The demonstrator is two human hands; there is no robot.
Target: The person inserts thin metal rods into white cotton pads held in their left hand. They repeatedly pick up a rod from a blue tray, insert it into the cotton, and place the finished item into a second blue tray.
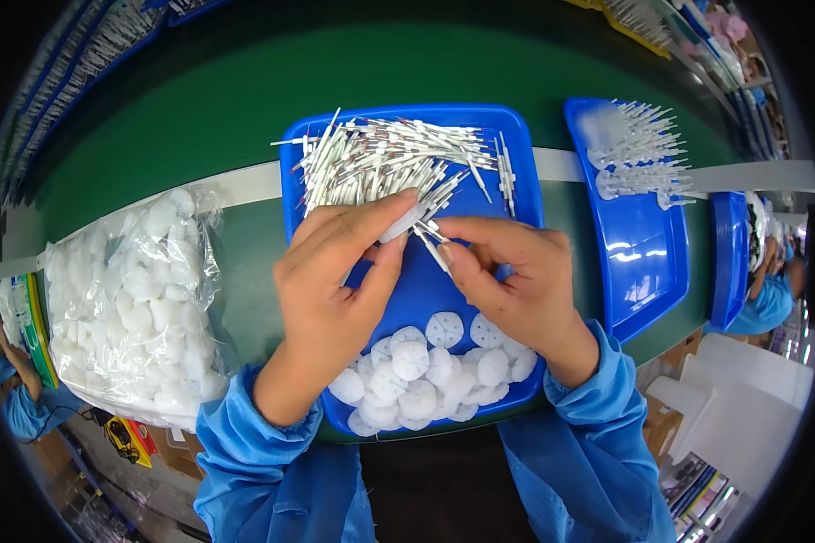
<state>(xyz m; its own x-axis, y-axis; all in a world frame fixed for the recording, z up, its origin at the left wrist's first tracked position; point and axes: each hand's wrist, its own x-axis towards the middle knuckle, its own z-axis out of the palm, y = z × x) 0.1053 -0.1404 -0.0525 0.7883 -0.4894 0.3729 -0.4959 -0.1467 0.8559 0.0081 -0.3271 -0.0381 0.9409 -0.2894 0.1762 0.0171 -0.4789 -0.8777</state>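
Above the middle of a blue tray, my two hands meet. Pinched between the thumb and fingers of my left hand is a small white round disc, seen nearly edge-on. My right hand grips a thin white stick by thumb and forefinger, close against the disc; whether its end sits in the disc cannot be made out. Beyond my fingers, a heap of thin white sticks, some with reddish or dark tips, fills the tray's far part. White slotted discs pile up at its near end.
A clear plastic bag full of white discs lies at the left. To the right, another blue tray holds rows of discs with upright sticks. Co-workers in blue sleeves show at both sides.
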